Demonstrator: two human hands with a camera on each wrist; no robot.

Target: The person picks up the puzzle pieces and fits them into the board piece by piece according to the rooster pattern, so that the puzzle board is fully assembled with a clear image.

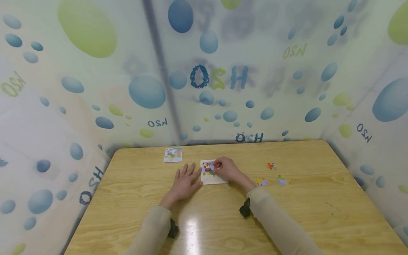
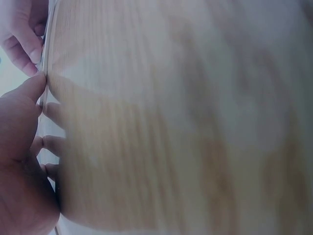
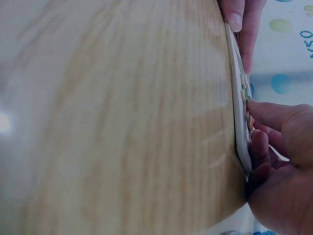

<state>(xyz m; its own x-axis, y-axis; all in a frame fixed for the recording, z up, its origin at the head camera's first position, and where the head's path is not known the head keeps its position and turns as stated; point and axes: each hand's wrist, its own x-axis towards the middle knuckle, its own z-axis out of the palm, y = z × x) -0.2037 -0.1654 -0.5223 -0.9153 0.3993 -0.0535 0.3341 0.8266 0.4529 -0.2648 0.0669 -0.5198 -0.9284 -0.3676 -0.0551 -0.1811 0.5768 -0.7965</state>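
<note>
A small white-framed puzzle board [image 1: 214, 180] lies on the table, with colourful pieces showing a red and yellow bird in its upper left part. My left hand [image 1: 186, 182] rests flat with fingers spread, its thumb and index finger at the board's left edge. Over the board's right side, my right hand [image 1: 227, 169] pinches a pale puzzle piece [image 1: 211, 168] between thumb and index finger, partly hidden by the fingers. In the right wrist view, the thumb of the right hand [image 3: 288, 132] is low against the pieces on the board [image 3: 238, 98].
Loose puzzle pieces lie to the right: an orange one [image 1: 271, 165], a yellow and lilac one [image 1: 261, 181], a green and lilac one [image 1: 281, 180]. A square picture card [image 1: 173, 154] sits at the back left of the wooden table [image 1: 216, 219]. Patterned walls stand behind.
</note>
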